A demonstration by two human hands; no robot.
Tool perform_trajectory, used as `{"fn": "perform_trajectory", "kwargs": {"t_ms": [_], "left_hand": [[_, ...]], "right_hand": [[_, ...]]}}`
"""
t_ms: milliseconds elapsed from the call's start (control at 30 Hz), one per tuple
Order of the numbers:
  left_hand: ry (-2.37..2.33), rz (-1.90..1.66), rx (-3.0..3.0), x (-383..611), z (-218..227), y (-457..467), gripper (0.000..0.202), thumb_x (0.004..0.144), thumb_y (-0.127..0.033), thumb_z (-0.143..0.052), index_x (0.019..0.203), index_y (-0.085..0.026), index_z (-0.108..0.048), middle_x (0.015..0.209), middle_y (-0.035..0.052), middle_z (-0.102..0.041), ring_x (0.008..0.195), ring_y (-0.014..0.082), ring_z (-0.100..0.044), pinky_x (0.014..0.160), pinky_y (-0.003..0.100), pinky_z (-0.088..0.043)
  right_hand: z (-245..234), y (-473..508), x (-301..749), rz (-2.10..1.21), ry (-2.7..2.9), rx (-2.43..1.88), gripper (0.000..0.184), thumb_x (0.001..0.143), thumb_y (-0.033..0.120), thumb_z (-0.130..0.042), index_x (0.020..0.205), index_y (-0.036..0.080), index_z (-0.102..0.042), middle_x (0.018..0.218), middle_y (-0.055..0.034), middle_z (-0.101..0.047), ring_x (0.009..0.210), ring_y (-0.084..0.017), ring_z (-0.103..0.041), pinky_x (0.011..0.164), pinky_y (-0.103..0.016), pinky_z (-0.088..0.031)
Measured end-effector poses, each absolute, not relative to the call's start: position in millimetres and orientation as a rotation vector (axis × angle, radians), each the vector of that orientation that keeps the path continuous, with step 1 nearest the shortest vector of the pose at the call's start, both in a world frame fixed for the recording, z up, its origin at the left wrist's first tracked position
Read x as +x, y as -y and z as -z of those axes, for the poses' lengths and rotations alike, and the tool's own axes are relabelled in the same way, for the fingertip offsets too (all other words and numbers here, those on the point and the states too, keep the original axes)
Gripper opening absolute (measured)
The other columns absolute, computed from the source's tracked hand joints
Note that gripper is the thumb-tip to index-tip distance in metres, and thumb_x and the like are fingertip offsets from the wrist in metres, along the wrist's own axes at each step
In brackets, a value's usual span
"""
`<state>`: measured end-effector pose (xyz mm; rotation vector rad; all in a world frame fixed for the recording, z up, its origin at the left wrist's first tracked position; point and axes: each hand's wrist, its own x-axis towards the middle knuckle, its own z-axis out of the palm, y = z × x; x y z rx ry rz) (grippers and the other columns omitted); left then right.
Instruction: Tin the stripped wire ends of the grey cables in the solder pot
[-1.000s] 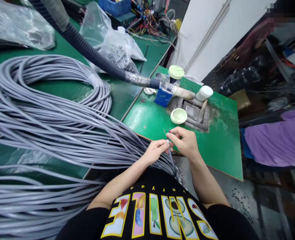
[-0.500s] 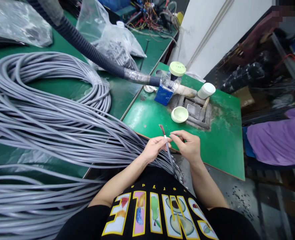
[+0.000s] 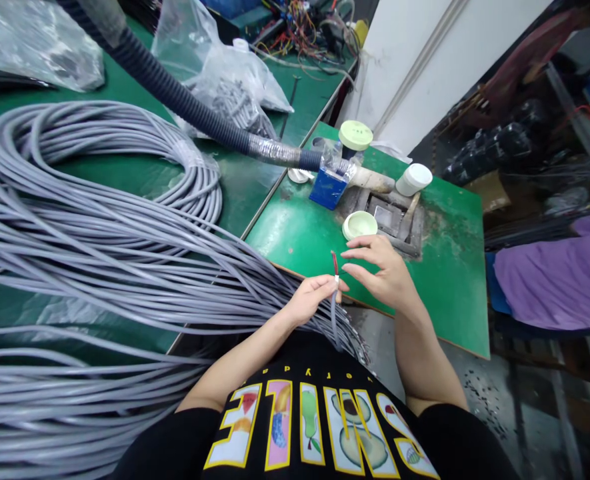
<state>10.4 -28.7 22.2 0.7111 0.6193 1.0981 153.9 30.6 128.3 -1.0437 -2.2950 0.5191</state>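
Note:
My left hand [image 3: 313, 298] pinches the end of a grey cable [image 3: 334, 320] just below its stripped tip. Thin red and dark wires [image 3: 335, 263] stick up from a white band at the cable's end. Just right of these wires, my right hand [image 3: 379, 272] has its fingers spread and holds nothing that I can make out. Beyond that hand is a shallow pale-green cup [image 3: 359, 226]. A large bundle of grey cables [image 3: 245, 277] runs from the left to beneath my left hand, with its ends hanging at the bench edge.
A corrugated hose [image 3: 185, 107] reaches over the bench to a blue box [image 3: 329, 188]. Behind the cup stand a white jar [image 3: 414, 180], a green-lidded jar [image 3: 355, 136] and a square dirty metal plate [image 3: 389, 217]. Plastic bags [image 3: 235, 87] lie at the back. A person in purple [image 3: 559, 277] is at right.
My right hand has moved up and away from the wires, and its fingers have opened. The wires, fanned out before, now stand closer together and more upright. My left hand keeps its hold.

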Motion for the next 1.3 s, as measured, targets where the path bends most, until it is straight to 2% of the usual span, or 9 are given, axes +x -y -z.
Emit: {"fn": "perform_trajectory", "kwargs": {"t_ms": [100,300,467,667,800,900,1067,1300], "left_hand": [[-0.587,-1.073,0.776,8.7,-25.0,29.1,0.035,0.081,-0.045,-0.06,0.083,-0.011,-0.068,0.063,0.0008,-0.056,0.06,0.0098,-0.048,0.062,0.023,-0.037],[-0.546,-1.03,0.843,5.4,-27.2,28.9,0.035,0.082,-0.046,-0.059,0.083,-0.012,-0.067,0.063,0.001,-0.056,0.061,0.0101,-0.048,0.063,0.024,-0.036],[-0.565,-1.072,0.794,5.0,-24.3,28.4,0.036,0.079,-0.047,-0.061,0.082,-0.012,-0.067,0.062,0.0015,-0.057,0.06,0.0103,-0.048,0.061,0.024,-0.035],[-0.522,-1.136,0.607,5.8,-20.7,26.3,0.035,0.077,-0.046,-0.065,0.081,-0.011,-0.066,0.058,0.0009,-0.055,0.055,0.0095,-0.047,0.058,0.023,-0.034],[-0.495,-1.142,0.569,5.3,-20.3,25.6,0.034,0.077,-0.045,-0.066,0.079,-0.011,-0.066,0.058,0.001,-0.055,0.055,0.0095,-0.048,0.059,0.024,-0.035],[-0.496,-1.139,0.567,5.7,-20.8,25.9,0.033,0.077,-0.044,-0.066,0.08,-0.011,-0.067,0.058,0.0009,-0.055,0.055,0.0092,-0.047,0.059,0.023,-0.034],[-0.54,-1.125,0.57,6.9,-23.9,26.0,0.035,0.074,-0.046,-0.068,0.078,-0.011,-0.067,0.057,0.001,-0.056,0.055,0.0095,-0.048,0.06,0.024,-0.035],[-0.611,-1.132,0.616,8.5,-26.0,25.2,0.04,0.069,-0.051,-0.07,0.076,-0.011,-0.067,0.059,0.0015,-0.058,0.057,0.0101,-0.049,0.061,0.024,-0.036]], "right_hand": [[-138.3,-41.5,156.5,-0.689,2.448,-0.943,0.013,0.077,0.029,-0.068,0.087,0.022,-0.07,0.104,-0.0074,-0.066,0.102,-0.023,-0.057,0.093,-0.043,-0.043],[-134.9,-48.8,147.5,-1.088,2.311,-0.946,0.007,0.077,0.024,-0.067,0.07,0.02,-0.068,0.078,-0.0026,-0.068,0.083,-0.018,-0.062,0.081,-0.035,-0.047],[-117.7,-47.8,145.6,-1.193,2.003,-1.069,0.01,0.072,0.023,-0.069,0.063,0.019,-0.066,0.074,-0.0015,-0.066,0.073,-0.016,-0.061,0.073,-0.032,-0.047],[-102.0,-42.7,151.5,-1.25,1.768,-1.135,0.01,0.07,0.028,-0.071,0.065,0.02,-0.068,0.074,-0.0018,-0.067,0.073,-0.017,-0.062,0.075,-0.034,-0.049],[-104.5,-39.0,154.1,-1.14,1.783,-1.126,0.007,0.073,0.027,-0.07,0.069,0.021,-0.069,0.077,-0.0022,-0.068,0.079,-0.018,-0.063,0.08,-0.036,-0.049],[-110.9,-35.7,154.3,-0.943,1.86,-1.094,0.002,0.075,0.024,-0.068,0.076,0.023,-0.07,0.086,-0.0023,-0.067,0.088,-0.019,-0.062,0.087,-0.038,-0.046],[-121.7,-25.7,148.3,-0.606,2.032,-1.074,0.005,0.077,0.022,-0.066,0.077,0.025,-0.069,0.098,-0.0029,-0.063,0.1,-0.021,-0.057,0.093,-0.042,-0.042],[-124.1,-17.0,135.6,-0.372,2.16,-1.121,0.005,0.079,0.024,-0.065,0.078,0.026,-0.07,0.079,-0.0027,-0.059,0.085,-0.021,-0.054,0.079,-0.039,-0.043]]}}
